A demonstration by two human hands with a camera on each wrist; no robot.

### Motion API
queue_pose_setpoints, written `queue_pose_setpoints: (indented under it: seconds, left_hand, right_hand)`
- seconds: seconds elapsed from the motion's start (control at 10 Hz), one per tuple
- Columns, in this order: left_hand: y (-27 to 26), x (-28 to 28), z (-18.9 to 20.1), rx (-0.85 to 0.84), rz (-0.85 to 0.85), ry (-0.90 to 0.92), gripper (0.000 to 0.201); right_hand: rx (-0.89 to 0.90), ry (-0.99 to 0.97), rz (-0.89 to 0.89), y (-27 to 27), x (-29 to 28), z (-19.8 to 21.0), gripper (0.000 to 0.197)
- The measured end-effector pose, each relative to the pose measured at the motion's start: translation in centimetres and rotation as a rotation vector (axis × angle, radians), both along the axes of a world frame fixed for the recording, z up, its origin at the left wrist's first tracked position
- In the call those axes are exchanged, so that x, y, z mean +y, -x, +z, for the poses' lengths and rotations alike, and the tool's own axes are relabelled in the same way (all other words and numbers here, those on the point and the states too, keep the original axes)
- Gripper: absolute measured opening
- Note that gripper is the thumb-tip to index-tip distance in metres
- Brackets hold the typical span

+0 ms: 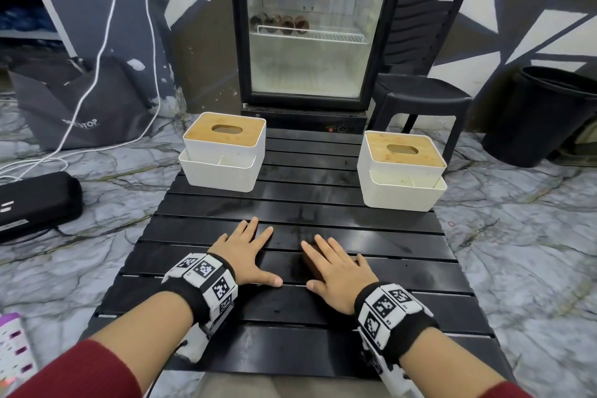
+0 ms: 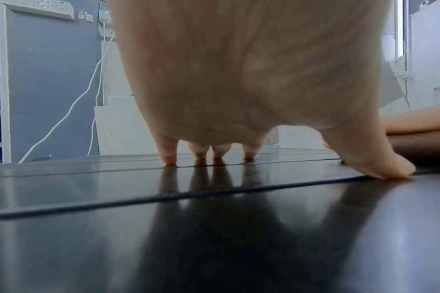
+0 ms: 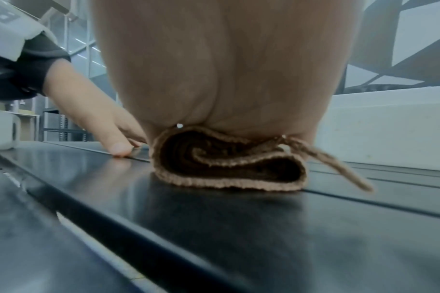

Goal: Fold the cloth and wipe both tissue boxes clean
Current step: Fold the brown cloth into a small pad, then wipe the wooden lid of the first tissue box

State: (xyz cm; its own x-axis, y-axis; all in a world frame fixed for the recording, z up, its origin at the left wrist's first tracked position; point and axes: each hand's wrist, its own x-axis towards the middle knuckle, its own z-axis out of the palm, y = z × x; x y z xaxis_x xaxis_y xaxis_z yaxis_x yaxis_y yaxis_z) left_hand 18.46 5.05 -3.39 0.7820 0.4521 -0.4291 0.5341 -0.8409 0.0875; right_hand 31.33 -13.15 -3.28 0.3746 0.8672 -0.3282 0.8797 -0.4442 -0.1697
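Two white tissue boxes with bamboo lids stand at the far side of the black slatted table (image 1: 323, 213): the left box (image 1: 223, 152) and the right box (image 1: 403, 171). A folded brown cloth (image 3: 229, 164) lies under my right hand (image 1: 339, 265), which presses flat on it with straight fingers; only a sliver of the cloth (image 1: 311, 263) shows in the head view. My left hand (image 1: 247, 252) lies flat on the table beside it, fingers spread, holding nothing. The left wrist view shows its fingertips (image 2: 171, 158) touching a slat and the cloth (image 2: 419, 146) at the right.
A glass-door fridge (image 1: 310, 22) stands behind the table, with a black stool (image 1: 423, 103) and a black bin (image 1: 549, 116) to the right. On the marble floor to the left are a grey bag (image 1: 84, 103), white cables (image 1: 106, 26) and a black case (image 1: 35, 203).
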Motion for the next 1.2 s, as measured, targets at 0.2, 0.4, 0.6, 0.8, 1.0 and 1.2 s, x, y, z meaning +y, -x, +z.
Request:
queue_pose_setpoints:
  seconds: [0.2,0.4,0.6,0.8,1.0,1.2]
  left_hand:
    - [0.0,-0.1,0.2,0.003,0.000,0.012,0.115]
    - [0.1,0.0,0.2,0.000,0.006,0.019,0.115]
    - [0.1,0.0,0.1,-0.003,0.005,0.021,0.115]
    - [0.1,-0.2,0.4,-0.015,0.002,0.021,0.113]
    - [0.4,1.8,1.9,-0.186,0.009,0.078,0.091]
    - [1.3,8.8,5.8,-0.611,0.139,-0.078,0.063]
  right_hand:
    - [-0.018,-0.001,-0.155,-3.5,-4.1,-0.1,0.063]
    - [-0.032,0.020,-0.305,-7.3,-8.6,0.0,0.062]
    - [-0.013,0.008,-0.334,-8.3,-9.8,-0.3,0.063]
    - [-0.030,0.059,-0.337,-8.1,-9.4,0.1,0.066]
    - [-0.089,-0.188,-0.250,-6.1,-3.9,3.3,0.073]
    - [0.204,-0.450,-0.147,-3.9,6.8,6.3,0.069]
